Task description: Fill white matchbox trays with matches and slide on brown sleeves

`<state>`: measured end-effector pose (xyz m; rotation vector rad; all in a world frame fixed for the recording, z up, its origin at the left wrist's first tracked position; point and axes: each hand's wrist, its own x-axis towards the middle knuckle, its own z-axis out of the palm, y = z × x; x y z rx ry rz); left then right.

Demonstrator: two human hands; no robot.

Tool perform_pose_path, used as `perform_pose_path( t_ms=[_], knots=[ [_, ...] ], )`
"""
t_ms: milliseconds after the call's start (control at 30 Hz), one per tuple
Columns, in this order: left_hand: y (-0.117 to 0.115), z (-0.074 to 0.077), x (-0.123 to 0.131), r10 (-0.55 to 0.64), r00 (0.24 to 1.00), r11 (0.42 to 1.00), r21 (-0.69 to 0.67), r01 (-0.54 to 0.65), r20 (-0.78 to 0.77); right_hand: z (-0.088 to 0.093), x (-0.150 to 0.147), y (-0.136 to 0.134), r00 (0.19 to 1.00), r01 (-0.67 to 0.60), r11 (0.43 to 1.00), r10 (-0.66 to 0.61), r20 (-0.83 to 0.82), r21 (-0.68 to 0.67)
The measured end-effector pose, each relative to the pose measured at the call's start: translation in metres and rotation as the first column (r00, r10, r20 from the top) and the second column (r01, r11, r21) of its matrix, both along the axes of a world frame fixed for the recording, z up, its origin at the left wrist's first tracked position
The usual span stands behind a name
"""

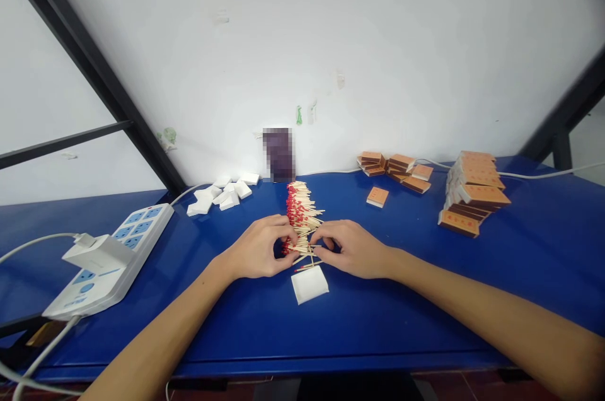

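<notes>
A long pile of red-tipped matches (302, 209) runs away from me down the middle of the blue table. My left hand (262, 246) is at the near end of the pile on its left, thumb and fingers closed around the red heads of some matches. Opposite it, my right hand (352, 248) pinches at the plain wooden ends of the matches. A few loose matches lie crosswise between the hands. Just in front of them sits a small white matchbox tray (310, 285); whether anything is in it I cannot tell.
White inner trays (229, 193) lie in a heap at the back left. Orange matchbox sleeves (401, 164) are scattered at the back right, beside a leaning stack of matchboxes (477, 186). A power strip (113, 262) with a plugged-in charger stands on the left, its cables trailing.
</notes>
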<state>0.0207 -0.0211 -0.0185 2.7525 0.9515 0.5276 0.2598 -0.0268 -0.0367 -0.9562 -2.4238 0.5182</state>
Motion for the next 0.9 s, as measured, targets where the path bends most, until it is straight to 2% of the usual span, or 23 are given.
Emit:
perform_pose_path(
  t_ms=[233, 667, 900],
  knots=[
    [0.0013, -0.0008, 0.001, 0.016, 1.0, 0.999, 0.035, -0.016, 0.005, 0.0026, 0.0, -0.002, 0.999, 0.035, 0.999, -0.035, -0.008, -0.012],
    [0.0025, -0.0015, 0.0013, 0.052, 0.999, 0.997, 0.063, -0.051, -0.002, 0.0007, -0.0011, 0.0008, 1.0, 0.022, 1.0, -0.022, 0.023, 0.008],
    [0.0022, -0.0005, 0.0018, 0.058, 0.998, 0.997, 0.056, -0.057, -0.01, 0.0007, -0.0014, 0.0023, 0.999, 0.031, 1.0, -0.031, -0.026, -0.002]
  ],
)
